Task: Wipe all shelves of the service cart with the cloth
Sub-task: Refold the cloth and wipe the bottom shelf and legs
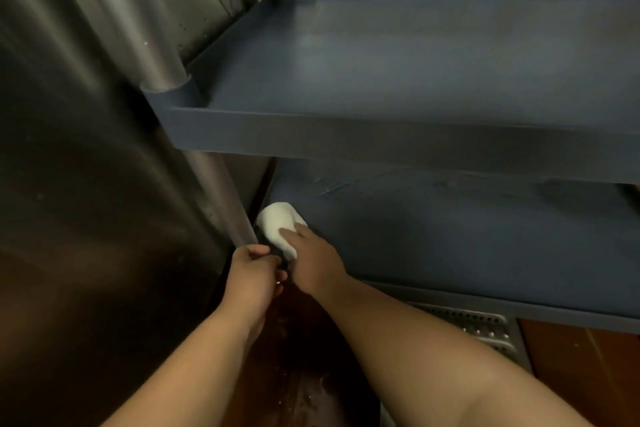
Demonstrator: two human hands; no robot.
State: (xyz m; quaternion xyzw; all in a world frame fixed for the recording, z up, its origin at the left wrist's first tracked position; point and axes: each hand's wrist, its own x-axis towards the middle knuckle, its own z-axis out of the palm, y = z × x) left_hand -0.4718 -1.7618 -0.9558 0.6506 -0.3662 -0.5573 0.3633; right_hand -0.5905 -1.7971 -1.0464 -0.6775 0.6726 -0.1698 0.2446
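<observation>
The service cart has dark blue shelves on grey metal posts. Its middle shelf (398, 55) fills the upper right, and the bottom shelf (450, 229) lies below it. A white folded cloth (277, 222) rests on the bottom shelf's near left corner. My right hand (311, 260) presses on the cloth with fingers spread over it. My left hand (254, 270) grips the base of the front left post (225, 198), right beside the cloth.
A tall stainless steel appliance wall (86, 184) stands close on the left of the cart. Under the bottom shelf a perforated metal floor grate (481, 326) and brown floor tiles (588, 374) show. A white wall is behind the cart.
</observation>
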